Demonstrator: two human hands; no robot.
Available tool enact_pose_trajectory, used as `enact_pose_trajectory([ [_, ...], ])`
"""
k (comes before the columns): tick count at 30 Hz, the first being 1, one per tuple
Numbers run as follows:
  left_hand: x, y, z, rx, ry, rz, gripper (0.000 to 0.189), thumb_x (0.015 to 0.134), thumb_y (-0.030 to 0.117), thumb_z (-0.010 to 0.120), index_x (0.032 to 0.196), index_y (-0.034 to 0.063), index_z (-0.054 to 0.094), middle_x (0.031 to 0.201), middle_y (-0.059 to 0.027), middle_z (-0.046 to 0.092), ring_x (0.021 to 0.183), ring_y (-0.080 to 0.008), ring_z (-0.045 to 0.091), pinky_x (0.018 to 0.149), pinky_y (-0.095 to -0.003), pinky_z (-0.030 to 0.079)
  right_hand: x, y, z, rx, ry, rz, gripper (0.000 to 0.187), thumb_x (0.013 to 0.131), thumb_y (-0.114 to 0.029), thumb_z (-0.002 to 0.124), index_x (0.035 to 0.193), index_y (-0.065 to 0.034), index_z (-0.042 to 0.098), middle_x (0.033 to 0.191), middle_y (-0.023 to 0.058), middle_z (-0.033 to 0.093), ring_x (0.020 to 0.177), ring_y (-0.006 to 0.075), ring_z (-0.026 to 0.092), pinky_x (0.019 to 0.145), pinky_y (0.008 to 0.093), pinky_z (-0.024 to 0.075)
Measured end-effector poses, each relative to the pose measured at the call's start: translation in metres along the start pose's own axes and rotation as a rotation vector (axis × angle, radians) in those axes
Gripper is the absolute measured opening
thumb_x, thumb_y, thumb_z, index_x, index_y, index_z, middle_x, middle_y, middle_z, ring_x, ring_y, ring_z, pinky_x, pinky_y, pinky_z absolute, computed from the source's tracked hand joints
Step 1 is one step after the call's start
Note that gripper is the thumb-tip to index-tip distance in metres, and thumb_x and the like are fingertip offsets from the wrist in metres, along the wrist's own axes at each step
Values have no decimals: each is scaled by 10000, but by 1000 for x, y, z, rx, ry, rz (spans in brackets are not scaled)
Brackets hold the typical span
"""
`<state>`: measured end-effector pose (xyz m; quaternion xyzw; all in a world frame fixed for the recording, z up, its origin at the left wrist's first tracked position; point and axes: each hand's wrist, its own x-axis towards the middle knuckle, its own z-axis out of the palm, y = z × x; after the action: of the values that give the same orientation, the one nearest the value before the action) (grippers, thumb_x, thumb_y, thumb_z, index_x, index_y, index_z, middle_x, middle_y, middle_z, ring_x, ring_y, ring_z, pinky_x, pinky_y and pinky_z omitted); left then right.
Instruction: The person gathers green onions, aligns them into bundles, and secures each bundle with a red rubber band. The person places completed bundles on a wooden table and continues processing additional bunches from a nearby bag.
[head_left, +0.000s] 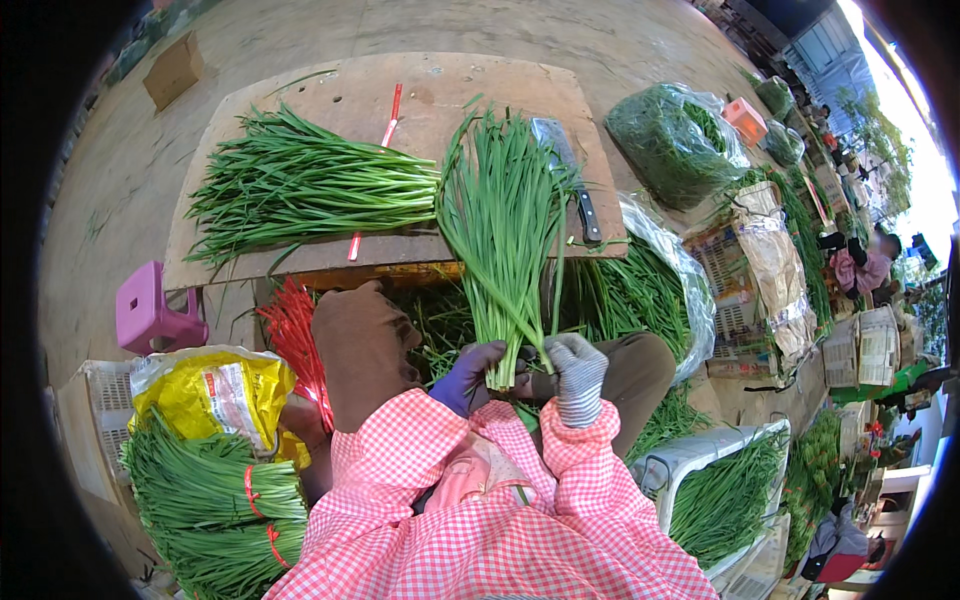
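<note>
My left hand (469, 375), in a purple glove, grips the pale stem ends of a bunch of garlic chives (502, 217). The leaves fan away from me over the near edge of a wooden board (450, 82). My right hand (579, 375), in a striped grey and white glove, pinches a few stems at the right side of the same bunch. Left of it on the board lies a loose pile of chives (300, 180) across a red and white strip (391, 112). A cleaver (585, 206) with a black handle lies at the right, its blade partly under leaves.
Red ties (296, 337) hang left of my knee. Tied chive bundles (217, 487) and a yellow bag (206, 397) stand lower left, near a pink stool (156, 307). At the right are a plastic bag of greens (667, 142) and a white crate (776, 435). A person (862, 262) sits farther off.
</note>
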<state>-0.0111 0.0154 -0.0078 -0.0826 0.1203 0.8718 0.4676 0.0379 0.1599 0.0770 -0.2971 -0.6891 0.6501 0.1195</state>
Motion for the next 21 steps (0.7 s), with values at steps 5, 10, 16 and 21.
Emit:
enact_pose_trajectory([
  [5,7,3,-9,-242,-208,-79,443,874,237,447,1229,-27,427,1188,-231,512,1026,-316,550,900,-491,435,7,1,-12,137,76,14,88,790,-70,599,797,10,636,595,12,565,441,45,439,386,181,315],
  [10,11,3,-2,-243,-145,-86,458,855,244,451,1218,-35,440,1218,-237,491,1134,-364,474,996,-531,327,-2,44,9,-407,-204,-81,151,799,-155,610,809,-5,628,618,114,589,542,142,554,519,288,452],
  [16,4,6,1,-139,-128,-72,463,870,309,451,1195,-21,465,1159,-219,542,1049,-341,546,909,-529,418,-2,22,-4,-495,-331,-6,230,785,-231,655,743,-7,628,553,79,572,489,122,526,469,283,430],
  [21,12,-2,-16,-125,-205,-30,440,882,333,440,1158,-7,487,1100,-187,575,1013,-327,567,865,-540,450,-3,-8,3,-139,-213,40,217,747,-186,704,720,11,619,580,15,581,519,55,487,467,240,417],
])
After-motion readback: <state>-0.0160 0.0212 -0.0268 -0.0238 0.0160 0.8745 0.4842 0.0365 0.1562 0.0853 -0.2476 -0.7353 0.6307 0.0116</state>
